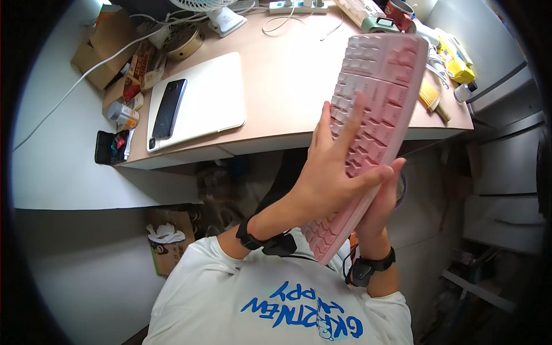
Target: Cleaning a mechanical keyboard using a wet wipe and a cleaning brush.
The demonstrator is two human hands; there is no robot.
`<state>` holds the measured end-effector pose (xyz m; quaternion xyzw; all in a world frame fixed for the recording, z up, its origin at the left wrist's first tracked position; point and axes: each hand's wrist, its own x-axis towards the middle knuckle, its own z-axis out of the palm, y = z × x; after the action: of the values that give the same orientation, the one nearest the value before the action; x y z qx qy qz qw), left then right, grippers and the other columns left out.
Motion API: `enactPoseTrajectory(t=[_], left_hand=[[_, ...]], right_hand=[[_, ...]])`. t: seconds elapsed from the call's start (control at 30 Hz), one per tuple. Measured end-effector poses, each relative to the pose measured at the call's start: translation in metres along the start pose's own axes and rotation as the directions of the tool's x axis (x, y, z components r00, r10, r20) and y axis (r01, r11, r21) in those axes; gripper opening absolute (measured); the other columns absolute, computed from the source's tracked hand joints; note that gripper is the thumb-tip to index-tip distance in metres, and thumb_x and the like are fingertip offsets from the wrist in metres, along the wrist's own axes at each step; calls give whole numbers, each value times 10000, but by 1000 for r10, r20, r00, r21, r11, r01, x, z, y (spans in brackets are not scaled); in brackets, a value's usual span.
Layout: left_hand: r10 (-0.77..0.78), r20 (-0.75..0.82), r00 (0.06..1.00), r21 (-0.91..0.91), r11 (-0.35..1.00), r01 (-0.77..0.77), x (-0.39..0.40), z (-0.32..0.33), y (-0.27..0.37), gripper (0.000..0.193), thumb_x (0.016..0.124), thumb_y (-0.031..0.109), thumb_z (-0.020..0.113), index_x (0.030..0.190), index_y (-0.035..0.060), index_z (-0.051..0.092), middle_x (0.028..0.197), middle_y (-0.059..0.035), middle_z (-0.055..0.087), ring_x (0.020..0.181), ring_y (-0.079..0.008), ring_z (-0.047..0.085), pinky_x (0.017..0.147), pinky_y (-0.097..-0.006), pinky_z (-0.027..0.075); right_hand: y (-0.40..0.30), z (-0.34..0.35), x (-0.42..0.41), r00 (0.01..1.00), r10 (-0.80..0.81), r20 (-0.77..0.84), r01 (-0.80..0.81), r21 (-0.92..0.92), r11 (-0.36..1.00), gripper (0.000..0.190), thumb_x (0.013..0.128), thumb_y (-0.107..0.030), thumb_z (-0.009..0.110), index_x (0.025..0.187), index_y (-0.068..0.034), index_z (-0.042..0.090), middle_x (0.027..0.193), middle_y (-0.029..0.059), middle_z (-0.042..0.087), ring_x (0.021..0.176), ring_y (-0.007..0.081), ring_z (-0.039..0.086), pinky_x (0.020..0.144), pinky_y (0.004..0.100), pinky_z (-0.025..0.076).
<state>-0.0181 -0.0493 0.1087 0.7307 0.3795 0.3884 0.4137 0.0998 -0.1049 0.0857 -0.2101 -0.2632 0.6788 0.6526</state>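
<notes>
A pink and white computer keyboard [379, 112] is held up tilted before my chest, its upper end over the desk [284, 86]. My left hand [334, 159] lies across its key side, fingers spread over the keys and thumb at the near long edge. From below and behind, my right hand [381, 200] supports the keyboard, with its palm and most fingers hidden under it. Both wrists wear black straps with small dark devices. To the left on the desk, a dark smartphone [169, 110] rests on a closed silver laptop [211, 95].
A cleaning brush [431, 98], a small bottle [464, 92] and a yellow pack [455, 56] sit at the desk's right. At the back are a white fan [224, 19] and a power strip [298, 7]. A pill bottle [123, 114] and cardboard box [103, 47] stand left.
</notes>
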Motion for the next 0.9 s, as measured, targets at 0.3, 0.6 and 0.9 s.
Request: enactPoseTrajectory(t=[0.3,0.6,0.9], left_hand=[[46,208,977,264,959,-102,-9,-19,8,1005,855,392,753,1590,82,141,1518,-306,346,1401,-451,354,1147,-439,310],[-206,514,832,-213,910,357,-72,-77,-22,976,827,233,798,1561,-3,198,1438,-221,491,1300,-277,515,1078,-341,389],[-246,16,969,-928,357,106,-78,-2,-50,960,715,280,907,1441,-25,358,1424,-147,489,1265,-238,547,1060,-403,466]], right_hand=[[-4,-27,-11,937,-83,-340,97,22,995,596,1056,-447,395,1444,5,383,1382,176,544,1222,280,576,1053,430,455],[-34,-39,-7,869,-230,-438,216,-83,973,635,1031,-507,437,1399,10,431,1326,161,573,1138,247,617,975,383,508],[-31,-35,32,721,-424,-548,426,-133,895,613,986,-525,545,1326,-19,485,1240,104,609,1081,205,624,926,349,509]])
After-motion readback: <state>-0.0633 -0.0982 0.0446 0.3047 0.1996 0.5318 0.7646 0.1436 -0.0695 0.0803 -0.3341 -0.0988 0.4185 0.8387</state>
